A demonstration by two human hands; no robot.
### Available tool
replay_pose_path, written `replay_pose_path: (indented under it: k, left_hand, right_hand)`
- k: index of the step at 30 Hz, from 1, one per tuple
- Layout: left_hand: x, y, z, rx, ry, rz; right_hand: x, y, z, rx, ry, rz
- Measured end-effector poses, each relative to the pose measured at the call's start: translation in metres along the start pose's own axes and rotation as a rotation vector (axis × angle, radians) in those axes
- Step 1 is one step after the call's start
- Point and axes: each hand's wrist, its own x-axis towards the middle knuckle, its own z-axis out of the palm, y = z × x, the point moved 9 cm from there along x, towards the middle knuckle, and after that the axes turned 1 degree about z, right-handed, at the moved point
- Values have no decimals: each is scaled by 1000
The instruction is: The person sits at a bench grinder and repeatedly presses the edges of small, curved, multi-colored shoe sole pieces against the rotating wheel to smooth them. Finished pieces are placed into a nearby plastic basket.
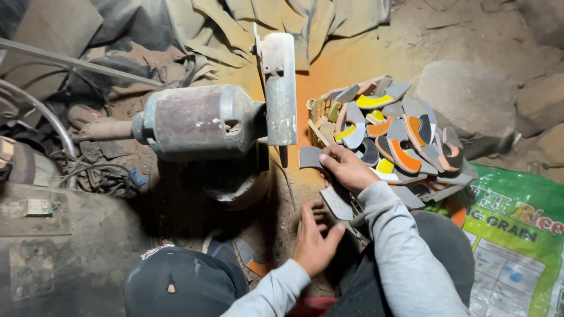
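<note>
Both arms are clad in long light-grey sleeves (405,258) with ribbed cuffs. The left hand (314,238) and right hand (348,168) are bare; no gloves are worn.

A single head view looks steeply down, close, apparently from above the seated worker.

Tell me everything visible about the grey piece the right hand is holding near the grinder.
The grey piece is a flat, thin cut-out, plain grey on its visible face, apparently rubbery sheet material. The right hand grips its right end, fingers over the top edge, holding it roughly level just below the grinder's wheel guard. It sits left of the basket heaped with similar pieces. Whether it touches the wheel cannot be told.
</note>
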Motion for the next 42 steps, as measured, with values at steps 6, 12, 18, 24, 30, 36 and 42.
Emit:
replay_pose_path:
  k: [6,12,18,24,30,36,42]
  left_hand:
    - [40,-89,28,-508,-200,-362]
    - [62,-105,23,-573,-179,-361]
    - [72,-107,18,-576,-175,-336]
    - [74,-110,16,-586,-162,-367]
    - [68,-105,15,-581,-165,-363]
    - [49,-98,2,8,2,-162]
    - [42,-107,9,-62,-46,-212]
  right_hand:
    - [27,-11,13,-193,76,-149]
    - [54,-8,14,-278,158,-216]
    - [66,-9,15,-372,176,-273]
    - [71,-13,17,-430,195,-313]
    - [66,-13,20,-451,174,-278]
    - [57,21,19,-417,-74,-131]
    - [46,10,15,-475,-53,-228]
